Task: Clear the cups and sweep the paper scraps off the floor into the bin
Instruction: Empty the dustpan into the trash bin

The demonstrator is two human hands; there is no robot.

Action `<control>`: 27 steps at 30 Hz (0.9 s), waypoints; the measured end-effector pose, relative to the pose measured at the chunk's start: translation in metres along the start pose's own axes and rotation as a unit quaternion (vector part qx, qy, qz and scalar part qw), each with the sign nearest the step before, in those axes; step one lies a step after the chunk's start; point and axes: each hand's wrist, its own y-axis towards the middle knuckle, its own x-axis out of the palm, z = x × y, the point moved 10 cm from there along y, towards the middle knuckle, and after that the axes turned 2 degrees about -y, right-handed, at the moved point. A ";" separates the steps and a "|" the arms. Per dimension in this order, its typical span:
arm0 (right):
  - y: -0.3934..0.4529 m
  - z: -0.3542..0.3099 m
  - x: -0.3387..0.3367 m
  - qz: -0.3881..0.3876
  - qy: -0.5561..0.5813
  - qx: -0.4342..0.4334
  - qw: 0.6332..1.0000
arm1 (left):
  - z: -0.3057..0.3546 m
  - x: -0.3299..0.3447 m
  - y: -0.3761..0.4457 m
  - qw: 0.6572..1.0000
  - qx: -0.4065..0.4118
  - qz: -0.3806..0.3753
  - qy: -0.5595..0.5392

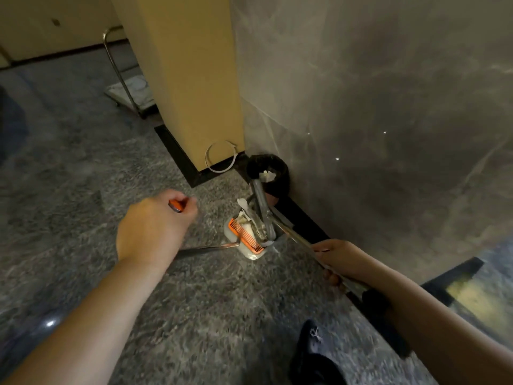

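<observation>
Ahead, dustpan (245, 240) with paper scraps (251, 215) beyond both hands, left hand (155, 226) gripping orange-tipped handle (177, 204), right hand (344, 259) gripping metal pole (299, 240)

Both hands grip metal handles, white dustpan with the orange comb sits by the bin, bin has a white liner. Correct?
Not quite: the head view shows the bin lined with a black bag, not white. The rest holds: left hand and right hand each grip a metal handle, and the dustpan sits by the bin.
</observation>
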 end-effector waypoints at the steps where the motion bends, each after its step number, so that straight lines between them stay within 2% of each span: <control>1: 0.018 -0.017 -0.015 -0.003 -0.001 -0.009 1.000 | 0.009 0.008 0.020 1.000 -0.002 0.009 -0.003; 12: 0.186 -0.121 -0.132 -0.025 0.051 -0.029 0.998 | 0.092 0.063 0.191 0.997 -0.004 0.071 0.011; 21: 0.299 -0.170 -0.189 -0.036 0.072 -0.028 0.996 | 0.146 0.121 0.321 0.995 0.047 0.048 0.069; 27: 0.335 -0.170 -0.219 -0.053 0.058 -0.025 0.997 | 0.182 0.161 0.354 0.990 0.084 0.022 0.115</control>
